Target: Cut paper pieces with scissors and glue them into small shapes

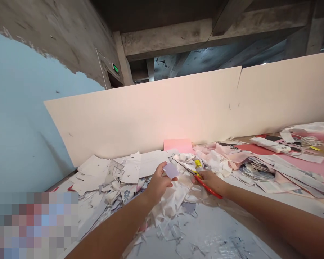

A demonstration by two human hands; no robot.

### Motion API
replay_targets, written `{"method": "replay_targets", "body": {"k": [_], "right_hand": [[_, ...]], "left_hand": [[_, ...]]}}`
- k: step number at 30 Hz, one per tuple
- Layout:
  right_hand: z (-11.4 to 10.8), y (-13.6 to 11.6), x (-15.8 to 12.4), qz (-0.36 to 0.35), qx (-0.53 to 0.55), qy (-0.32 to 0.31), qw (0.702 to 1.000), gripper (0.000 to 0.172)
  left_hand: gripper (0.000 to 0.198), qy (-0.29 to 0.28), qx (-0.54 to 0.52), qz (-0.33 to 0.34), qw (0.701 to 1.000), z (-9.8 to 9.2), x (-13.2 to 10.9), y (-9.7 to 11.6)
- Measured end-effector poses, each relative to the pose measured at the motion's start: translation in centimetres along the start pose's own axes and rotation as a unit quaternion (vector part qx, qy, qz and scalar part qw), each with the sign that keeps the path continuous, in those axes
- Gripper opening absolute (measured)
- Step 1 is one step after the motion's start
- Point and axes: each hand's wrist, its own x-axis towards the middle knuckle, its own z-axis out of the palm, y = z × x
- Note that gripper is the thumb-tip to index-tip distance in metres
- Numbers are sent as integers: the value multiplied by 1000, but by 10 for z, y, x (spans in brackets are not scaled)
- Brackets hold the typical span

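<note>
Between the thumb and fingers of my left hand [158,184] is a small lilac piece of paper [171,170], roughly square. My right hand [211,181] grips a pair of scissors [209,190] with red-orange handles. Their blades point up and left, toward the lilac piece but apart from it; how far the blades are spread is hard to make out. Just behind my right hand stands a yellow-labelled tube [198,164], perhaps glue. Crumpled white scraps [172,201] lie below both hands, with another lilac scrap [189,208] among them.
A cream partition board [140,115] rises behind the table. White sheets [148,163] and offcuts cover the left side. A pink card [178,145] leans at the back. To the right lie stacked strips [259,169], red and pink sheets, and a white power strip [271,144] with cords.
</note>
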Motion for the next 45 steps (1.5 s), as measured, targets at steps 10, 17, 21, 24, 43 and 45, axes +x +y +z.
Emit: {"method": "replay_targets", "body": {"k": [10,17,21,24,43,45], "right_hand": [[-4,-29,-32,69,-40,-48,996,41],[-18,-58,-97,71,-106,-107,986,45],[-18,-63,-120,35,-159,-79,983,47],[-7,-65,-130,-5,-82,-60,995,48],[37,-56,-137,-110,73,1,991,34],[40,-55,-133,-118,92,-4,989,36]], "left_hand": [[49,93,-60,41,993,4,-17,10],[33,148,-87,42,984,2,-34,14],[33,138,-94,35,985,0,-48,17],[35,139,-87,43,985,0,-59,14],[62,22,99,158,982,11,-117,-10],[63,17,125,171,977,10,-119,-13]]}}
